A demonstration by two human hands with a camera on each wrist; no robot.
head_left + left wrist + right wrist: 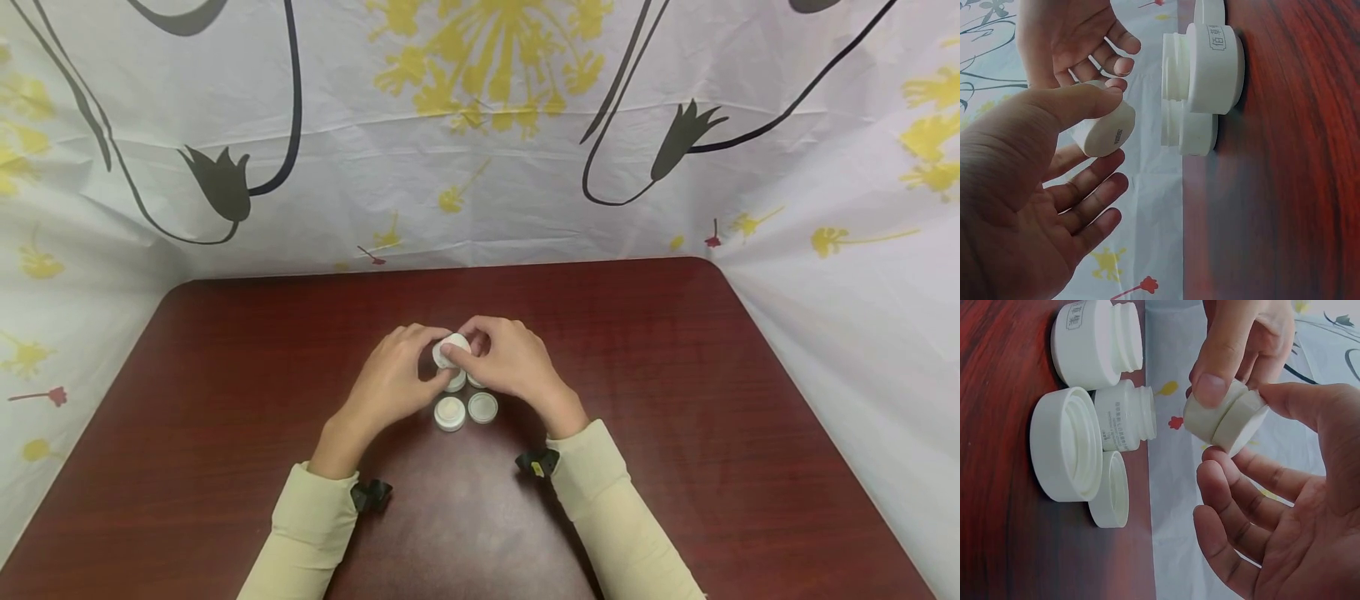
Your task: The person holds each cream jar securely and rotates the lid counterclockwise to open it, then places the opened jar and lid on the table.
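Above the table, both hands hold a small white jar (1200, 422) topped by a white lid (1244, 422), with a narrow seam between them. My left hand (390, 375) pinches the jar body between thumb and fingers; small dark print shows on its base in the left wrist view. My right hand (513, 358) pinches the lid, its other fingers spread loosely. Below stand two open white jars: a larger jar (1085, 344) with a threaded neck and a smaller jar (1125, 419) with printed text. A large lid (1066, 444) and a smaller lid (1110, 487) lie beside them.
The dark red wooden table (637, 375) has rounded far corners. A white sheet (510, 208) with yellow and grey plant prints hangs behind it and at both sides. The jars and lids form a tight cluster under the hands.
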